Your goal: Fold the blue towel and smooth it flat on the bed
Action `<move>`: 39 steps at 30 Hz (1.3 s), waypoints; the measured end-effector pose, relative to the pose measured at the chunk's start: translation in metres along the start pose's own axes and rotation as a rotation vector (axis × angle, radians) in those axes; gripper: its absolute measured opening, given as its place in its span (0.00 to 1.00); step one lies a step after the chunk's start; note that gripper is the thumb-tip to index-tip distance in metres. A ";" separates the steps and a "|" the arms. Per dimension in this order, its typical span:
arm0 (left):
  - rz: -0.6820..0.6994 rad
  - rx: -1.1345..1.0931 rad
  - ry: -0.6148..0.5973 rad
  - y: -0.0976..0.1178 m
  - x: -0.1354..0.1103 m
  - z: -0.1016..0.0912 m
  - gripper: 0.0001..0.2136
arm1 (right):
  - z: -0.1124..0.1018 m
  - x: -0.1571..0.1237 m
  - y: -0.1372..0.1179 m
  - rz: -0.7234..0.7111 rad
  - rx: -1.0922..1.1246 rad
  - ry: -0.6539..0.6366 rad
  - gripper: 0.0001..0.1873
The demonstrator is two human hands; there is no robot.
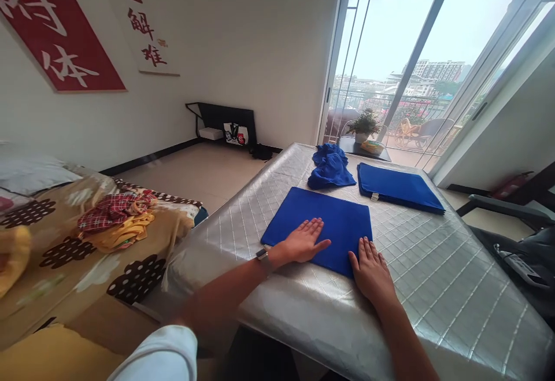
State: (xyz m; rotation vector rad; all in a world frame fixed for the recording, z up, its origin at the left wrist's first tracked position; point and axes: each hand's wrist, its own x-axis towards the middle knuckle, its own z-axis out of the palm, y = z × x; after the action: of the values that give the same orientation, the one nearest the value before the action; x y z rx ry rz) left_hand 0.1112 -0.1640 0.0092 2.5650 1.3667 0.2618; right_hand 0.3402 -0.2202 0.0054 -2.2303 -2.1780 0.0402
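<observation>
A folded blue cloth (pixel 329 213) lies flat on a silvery quilted mattress (pixel 446 271) in front of me. My left hand (pixel 301 241) rests palm down on its near left part, fingers spread and thumb out. Along its right edge lies my right hand (pixel 372 268), flat with the fingers stretched, partly on the cloth and partly on the mattress. Beyond it sits a crumpled blue cloth (pixel 331 167). Farther right is a neat folded blue stack (pixel 401 188) with a small white tag at its near edge.
To the left, a bed (pixel 87 280) with a patterned cover holds a red plaid garment (pixel 110 213) and yellow clothes. A potted plant (pixel 365 124) stands on a low table past the mattress, by the glass door. A black chair (pixel 520 242) stands on the right.
</observation>
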 end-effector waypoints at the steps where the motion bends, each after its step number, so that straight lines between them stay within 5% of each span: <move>1: -0.045 0.004 0.012 -0.013 -0.008 -0.003 0.37 | -0.001 0.000 0.000 0.004 0.003 -0.006 0.36; 8: -0.300 0.030 0.103 -0.073 -0.052 -0.016 0.40 | 0.000 0.000 -0.002 0.007 -0.038 -0.029 0.36; 16: -0.306 0.040 0.143 -0.073 -0.052 -0.010 0.40 | -0.018 0.030 0.016 -0.081 -0.113 -0.109 0.35; 20: -0.303 0.041 0.153 -0.072 -0.055 -0.009 0.40 | -0.028 0.065 0.014 -0.070 -0.081 -0.021 0.36; 26: -0.341 0.061 0.068 -0.078 -0.047 -0.028 0.41 | -0.002 0.089 0.015 0.016 0.050 0.020 0.37; 29: -0.329 0.101 0.124 -0.059 -0.015 -0.045 0.41 | 0.006 0.089 0.018 0.012 0.077 0.038 0.37; 32: -0.096 0.095 0.153 -0.011 0.032 -0.043 0.38 | 0.006 0.088 0.019 0.018 0.069 0.052 0.36; 36: 0.190 0.041 0.081 0.060 0.086 -0.007 0.37 | 0.004 0.084 0.021 -0.021 0.012 0.046 0.33; 39: 0.207 0.013 0.122 0.080 0.102 0.020 0.37 | 0.005 0.082 0.024 -0.050 -0.030 0.042 0.32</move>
State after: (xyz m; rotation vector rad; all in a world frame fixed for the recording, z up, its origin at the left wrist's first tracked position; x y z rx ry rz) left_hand 0.2362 -0.1251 0.0177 2.7436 1.1429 0.4526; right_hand 0.3656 -0.1391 -0.0005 -2.1699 -2.2265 -0.0404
